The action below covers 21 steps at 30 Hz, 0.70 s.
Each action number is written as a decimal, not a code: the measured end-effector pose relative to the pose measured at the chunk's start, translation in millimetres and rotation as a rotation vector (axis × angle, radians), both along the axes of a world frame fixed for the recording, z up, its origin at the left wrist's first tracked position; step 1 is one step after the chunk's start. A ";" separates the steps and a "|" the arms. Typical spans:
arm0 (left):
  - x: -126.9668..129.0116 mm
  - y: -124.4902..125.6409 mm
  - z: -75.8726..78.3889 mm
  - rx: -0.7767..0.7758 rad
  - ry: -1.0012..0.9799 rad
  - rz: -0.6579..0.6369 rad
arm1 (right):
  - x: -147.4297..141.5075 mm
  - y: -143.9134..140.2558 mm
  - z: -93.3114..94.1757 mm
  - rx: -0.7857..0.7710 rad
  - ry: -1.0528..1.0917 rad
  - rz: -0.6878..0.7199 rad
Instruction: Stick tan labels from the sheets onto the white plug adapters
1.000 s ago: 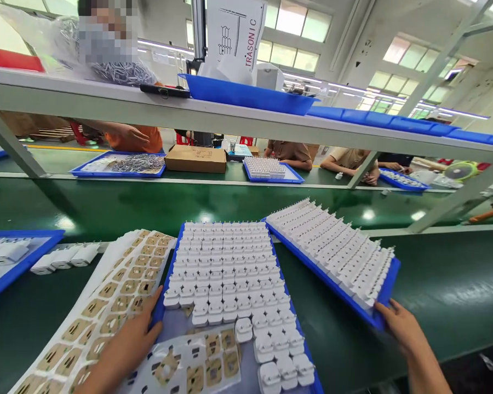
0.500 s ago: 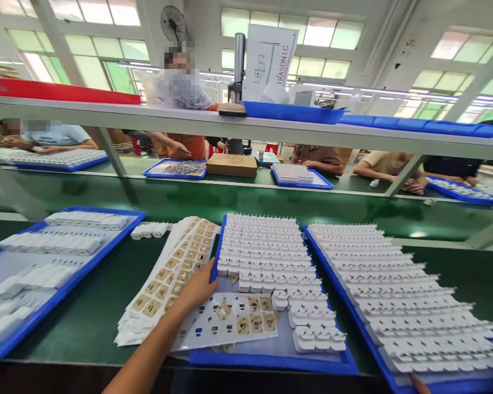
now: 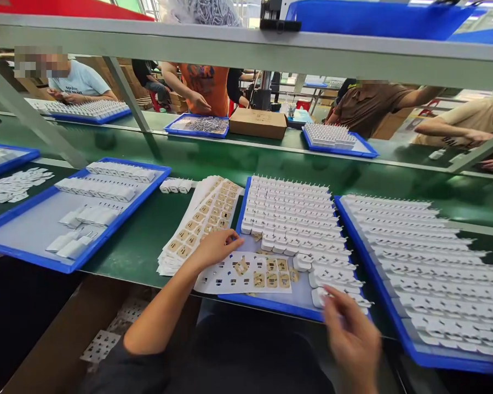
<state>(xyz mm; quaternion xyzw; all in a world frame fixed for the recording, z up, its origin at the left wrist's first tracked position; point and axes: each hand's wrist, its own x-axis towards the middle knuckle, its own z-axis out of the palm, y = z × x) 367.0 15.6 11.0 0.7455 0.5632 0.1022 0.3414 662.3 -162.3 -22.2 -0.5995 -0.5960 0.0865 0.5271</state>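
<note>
White charger plugs [image 3: 296,224] stand in tight rows in a blue tray [image 3: 271,303] at the near edge of a green conveyor table [image 3: 139,241], directly in front of the person. In the head view, the left hand [image 3: 216,247] rests palm down at the tray's left rim, fingers loosely curled, touching a label sheet [image 3: 242,273] that lies across the tray's front corner; it grips nothing. Just left of it lies a fanned stack of label sheets [image 3: 201,219]. The right hand [image 3: 351,339], blurred, hovers at the tray's near right corner, fingers half spread, just beside the nearest plugs; whether it holds anything cannot be told. A second, fuller tray [image 3: 419,355] lies alongside on the right. Across the table, other workers sit behind their own trays.
</note>
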 end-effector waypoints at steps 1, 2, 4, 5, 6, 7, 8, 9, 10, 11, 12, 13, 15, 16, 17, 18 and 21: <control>-2.4 -1.1 2.0 -0.058 -0.043 -0.055 | -24.4 19.9 1.3 0.014 -0.060 0.138; -4.6 -1.8 3.1 -0.123 -0.099 -0.107 | -46.6 38.2 1.6 0.011 -0.090 0.260; -8.5 -2.4 2.7 -0.255 -0.228 -0.181 | -80.1 66.3 -1.7 0.023 -0.115 0.370; -10.0 -2.6 1.7 -0.307 -0.285 -0.198 | -90.4 75.5 -4.9 0.034 -0.129 0.379; -11.0 -2.8 0.3 -0.343 -0.328 -0.205 | -96.9 81.7 -8.7 0.029 -0.143 0.384; -11.7 -3.2 -1.2 -0.370 -0.362 -0.209 | -100.1 85.4 -12.5 0.026 -0.151 0.383; -12.0 -3.7 -2.7 -0.392 -0.391 -0.210 | -100.9 87.3 -15.9 0.018 -0.154 0.382; -12.0 -4.2 -4.0 -0.412 -0.418 -0.209 | -100.3 87.9 -18.5 0.010 -0.151 0.385; -11.7 -4.9 -5.1 -0.431 -0.444 -0.209 | -99.0 87.9 -20.2 0.004 -0.143 0.392; -11.3 -5.5 -6.0 -0.452 -0.472 -0.209 | -97.6 87.5 -21.0 0.000 -0.131 0.400; -10.6 -6.1 -6.6 -0.474 -0.500 -0.209 | -96.6 87.2 -20.9 -0.004 -0.119 0.407; -9.7 -6.8 -7.1 -0.494 -0.523 -0.209 | -96.0 86.9 -20.3 -0.006 -0.107 0.413; -7.6 -8.0 -7.8 -0.514 -0.555 -0.206 | -96.2 87.2 -18.4 -0.002 -0.089 0.420; -6.5 -8.6 -8.1 -0.515 -0.561 -0.205 | -96.9 87.5 -17.4 0.001 -0.083 0.421; -5.3 -9.1 -8.4 -0.510 -0.561 -0.205 | -97.8 88.0 -16.5 0.004 -0.078 0.422; -4.3 -9.4 -8.9 -0.500 -0.554 -0.205 | -98.7 88.3 -15.7 0.006 -0.078 0.424; -2.4 -8.8 -10.8 -0.439 -0.485 -0.186 | -100.0 87.6 -12.5 0.031 -0.090 0.444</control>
